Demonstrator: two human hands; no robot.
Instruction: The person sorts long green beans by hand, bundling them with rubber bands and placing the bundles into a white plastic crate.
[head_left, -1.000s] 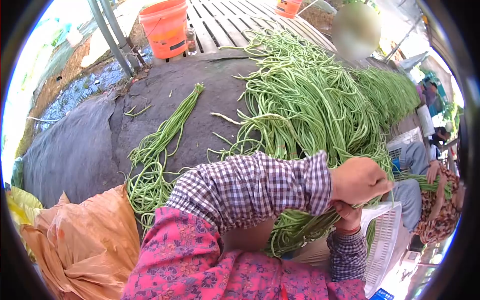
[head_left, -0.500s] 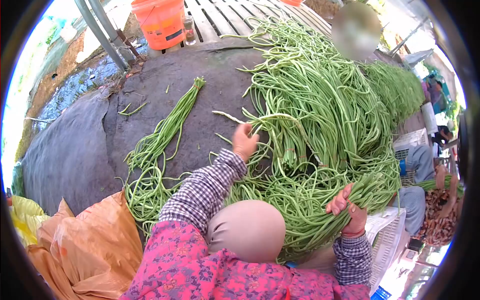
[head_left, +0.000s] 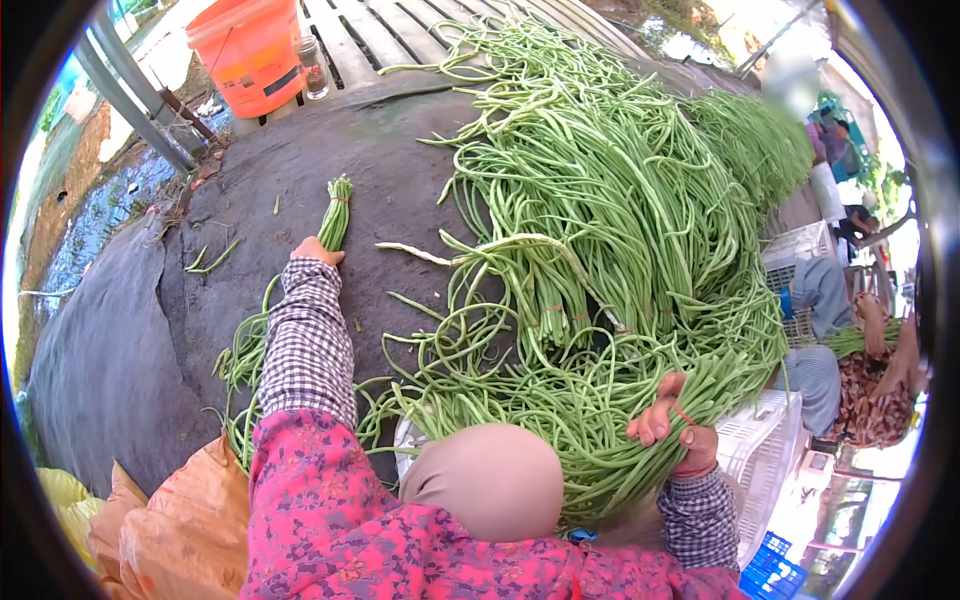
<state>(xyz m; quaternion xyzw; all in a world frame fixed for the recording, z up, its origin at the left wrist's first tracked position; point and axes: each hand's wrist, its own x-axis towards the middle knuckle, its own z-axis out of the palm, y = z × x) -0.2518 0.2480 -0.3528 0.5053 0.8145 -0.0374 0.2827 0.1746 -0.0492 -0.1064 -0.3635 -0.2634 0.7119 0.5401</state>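
My left hand (head_left: 318,252) is stretched out over the dark sheet, closed round a small bundle of long beans (head_left: 338,215). A red band circles that bundle near its top, and its loose ends trail back beside my checked sleeve. At the lower right my right hand (head_left: 680,430) grips a thicker bunch of long beans (head_left: 630,465) close to my knee. A thin red rubber band (head_left: 684,413) shows at its fingers. Beyond lies a big heap of long beans (head_left: 620,200), with some tied bundles at its near edge.
An orange bucket (head_left: 248,60) and a glass jar (head_left: 313,70) stand at the back on white slats. Orange sacks (head_left: 190,510) lie at the lower left. White crates (head_left: 765,430) are at the right, where another person (head_left: 870,390) sits with beans.
My left hand has gone from the edge of the heap leftward to the small tied bundle and taken hold of it. My right hand stays on its bunch. The view has shifted slightly.
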